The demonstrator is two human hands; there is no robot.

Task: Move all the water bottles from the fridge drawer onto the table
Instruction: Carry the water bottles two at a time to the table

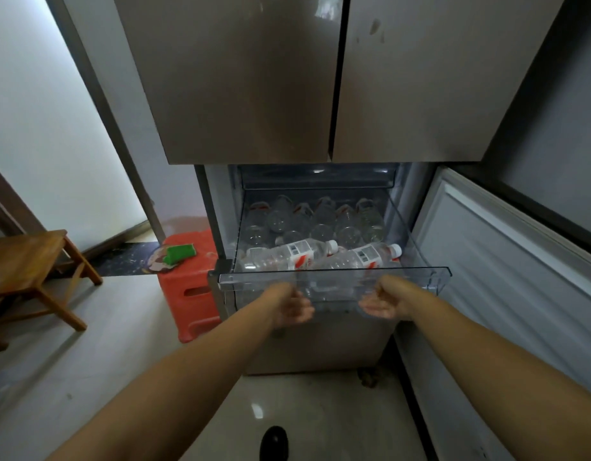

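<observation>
Both hands, the left hand (292, 306) and right hand (384, 302), are gripping the drawer (334, 277) front from beneath; the bottles (287, 256) are looking light, slick, best grasped mid-body.

Single head view: high, facing forward-down, close to open fridge drawer (334, 277); forearms reach in from bottom edge.

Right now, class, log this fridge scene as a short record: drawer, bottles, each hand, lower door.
drawer: clear plastic drawer pulled out under the closed upper doors
bottles: many water bottles inside; two labelled bottles lie sideways at the front
left hand: left hand just below the drawer's front edge, grip unclear
right hand: right hand likewise
lower door: open door swung right
</observation>
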